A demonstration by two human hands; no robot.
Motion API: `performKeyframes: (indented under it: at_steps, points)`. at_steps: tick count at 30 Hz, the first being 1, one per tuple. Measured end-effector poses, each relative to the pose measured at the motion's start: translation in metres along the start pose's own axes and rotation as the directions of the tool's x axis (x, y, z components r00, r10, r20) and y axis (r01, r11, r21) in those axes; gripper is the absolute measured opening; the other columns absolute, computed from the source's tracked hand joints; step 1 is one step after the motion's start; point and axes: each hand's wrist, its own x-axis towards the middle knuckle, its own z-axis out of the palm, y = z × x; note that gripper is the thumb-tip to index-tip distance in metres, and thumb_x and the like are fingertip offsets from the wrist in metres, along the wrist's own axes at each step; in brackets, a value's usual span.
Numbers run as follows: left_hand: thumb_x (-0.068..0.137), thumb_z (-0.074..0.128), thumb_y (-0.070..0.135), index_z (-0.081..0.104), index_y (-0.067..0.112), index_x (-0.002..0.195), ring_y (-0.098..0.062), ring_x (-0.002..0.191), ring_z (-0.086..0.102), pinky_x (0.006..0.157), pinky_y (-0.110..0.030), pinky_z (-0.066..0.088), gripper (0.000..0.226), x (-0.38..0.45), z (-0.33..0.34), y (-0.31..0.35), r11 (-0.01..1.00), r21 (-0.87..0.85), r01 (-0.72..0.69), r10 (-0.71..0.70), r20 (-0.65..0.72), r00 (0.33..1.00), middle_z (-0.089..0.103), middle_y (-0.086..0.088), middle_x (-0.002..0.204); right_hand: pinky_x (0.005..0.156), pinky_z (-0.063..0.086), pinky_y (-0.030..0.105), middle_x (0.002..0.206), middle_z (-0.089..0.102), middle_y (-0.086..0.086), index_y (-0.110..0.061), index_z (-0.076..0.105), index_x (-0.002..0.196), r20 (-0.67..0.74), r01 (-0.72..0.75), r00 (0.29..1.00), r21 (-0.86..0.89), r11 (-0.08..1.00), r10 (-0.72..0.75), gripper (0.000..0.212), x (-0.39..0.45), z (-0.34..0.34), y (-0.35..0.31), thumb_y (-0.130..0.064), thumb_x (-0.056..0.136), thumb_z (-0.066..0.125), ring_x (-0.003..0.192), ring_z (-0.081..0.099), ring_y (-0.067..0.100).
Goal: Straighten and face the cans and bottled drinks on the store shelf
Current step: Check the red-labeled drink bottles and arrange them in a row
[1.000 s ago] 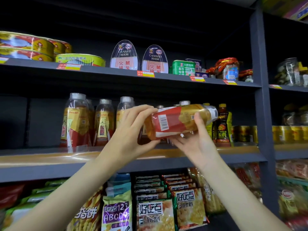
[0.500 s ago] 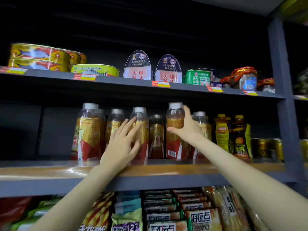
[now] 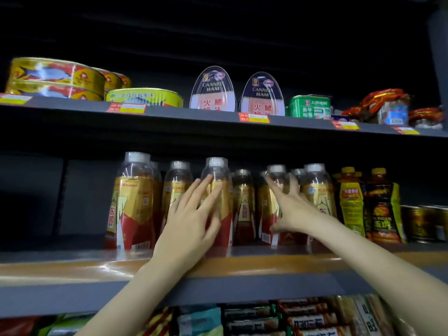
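Standing upright | bottle (image 3: 219, 190) clear neck, gold-red label | left hand (image 3: 191, 221) flat on it

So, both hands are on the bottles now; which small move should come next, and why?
Probably turn the bottle under the right hand: its barcode faces out, while the bottle the left hand touches already shows its front.

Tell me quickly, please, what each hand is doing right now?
Left hand: open, straight fingers laid against a front-row bottle.
Right hand: open, fingers spread, touching a bottle further right; holding nothing.
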Motion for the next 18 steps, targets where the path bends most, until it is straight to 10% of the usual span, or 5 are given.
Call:
performKeyframes:
  at_steps: [3,18]
  points:
    - [0.086,0.018,0.05,0.015,0.038,0.144,0.003,0.137,-0.006,0.111,-0.026,0.003,0.059,-0.001,-0.002,0.001,1.0,-0.006,0.007,-0.007,0.01,1.0,0.01,0.015,0.153,0.096,0.046,0.036,0.151,-0.033,0.009,-0.038,0.0,0.15,-0.056,0.018,0.998,-0.095,0.995,-0.023,0.108,0.0,0.007,0.002,-0.014,0.078,0.076,0.142,0.011,0.041]
    - [0.088,0.023,0.044,0.021,0.035,0.143,0.0,0.138,0.002,0.111,-0.03,0.008,0.056,-0.001,-0.001,0.001,1.0,0.027,-0.011,0.012,-0.022,1.0,0.018,0.008,0.154,0.097,0.048,0.038,0.154,-0.025,0.014,-0.029,0.012,0.151,-0.058,0.008,0.998,-0.095,0.995,-0.014,0.094,0.039,0.029,0.001,0.003,0.081,0.066,0.139,0.019,0.04]
